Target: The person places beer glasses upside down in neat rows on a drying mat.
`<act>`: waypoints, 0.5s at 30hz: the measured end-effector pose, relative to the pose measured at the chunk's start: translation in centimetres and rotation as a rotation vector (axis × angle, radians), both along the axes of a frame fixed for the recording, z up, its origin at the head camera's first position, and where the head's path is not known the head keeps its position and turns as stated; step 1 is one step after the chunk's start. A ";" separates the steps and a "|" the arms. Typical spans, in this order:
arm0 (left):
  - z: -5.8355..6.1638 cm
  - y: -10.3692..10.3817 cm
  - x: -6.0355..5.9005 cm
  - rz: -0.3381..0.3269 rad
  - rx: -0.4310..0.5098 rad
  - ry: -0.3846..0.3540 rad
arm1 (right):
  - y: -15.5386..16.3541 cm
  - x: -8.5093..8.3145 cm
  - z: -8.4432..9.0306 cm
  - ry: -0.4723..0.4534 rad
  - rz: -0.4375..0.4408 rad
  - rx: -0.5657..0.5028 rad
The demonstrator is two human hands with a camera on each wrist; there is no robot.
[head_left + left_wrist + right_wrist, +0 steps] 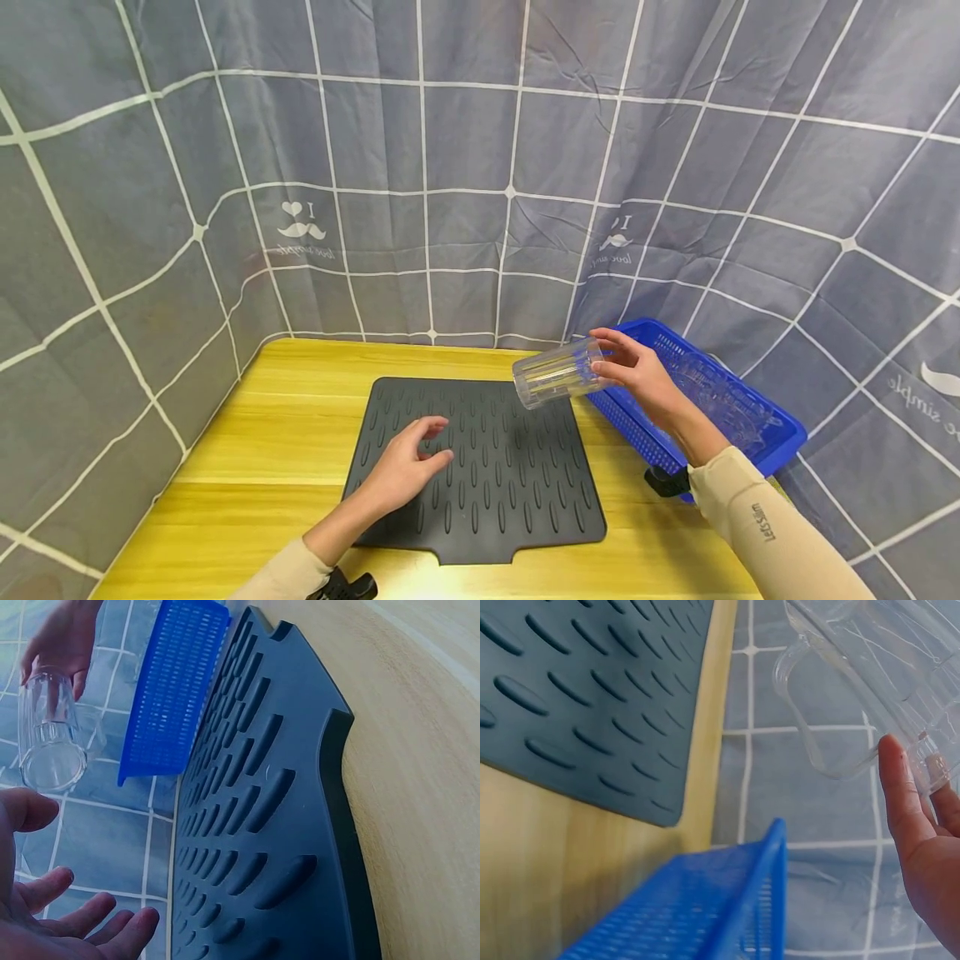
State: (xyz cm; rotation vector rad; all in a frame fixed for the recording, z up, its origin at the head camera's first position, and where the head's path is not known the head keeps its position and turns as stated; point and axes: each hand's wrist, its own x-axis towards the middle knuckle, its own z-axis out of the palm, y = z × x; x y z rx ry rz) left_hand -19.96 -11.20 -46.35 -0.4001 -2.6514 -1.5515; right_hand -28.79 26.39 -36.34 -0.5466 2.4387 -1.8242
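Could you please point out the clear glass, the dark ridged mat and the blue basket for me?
clear glass (557, 373), head view, middle of its ribbed side.
dark ridged mat (510, 492), head view, bare ridged centre.
blue basket (628, 419), head view, near mesh wall.

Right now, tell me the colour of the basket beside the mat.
The basket is bright blue mesh plastic; the head view shows it best.

- The left hand (408, 467) hovers low, palm turned inward, fingers loosely spread and relaxed, holding nothing.
- The right hand (637, 371) is raised, forearm angled up, fingertips (900, 787) pinching a clear glass (555, 372) held tilted sideways.
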 end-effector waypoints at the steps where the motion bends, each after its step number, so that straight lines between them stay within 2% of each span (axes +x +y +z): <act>1: 0.0 0.0 0.0 -0.001 0.001 -0.001 | -0.1 0.1 -0.2 -0.010 0.003 -0.010; 10: 0.1 0.1 -0.3 -0.013 0.015 -0.020 | -1.2 0.6 -2.3 -0.062 0.026 -0.123; 15: 0.1 0.3 -0.5 -0.018 0.021 -0.017 | -1.6 1.0 -3.5 -0.087 0.025 -0.118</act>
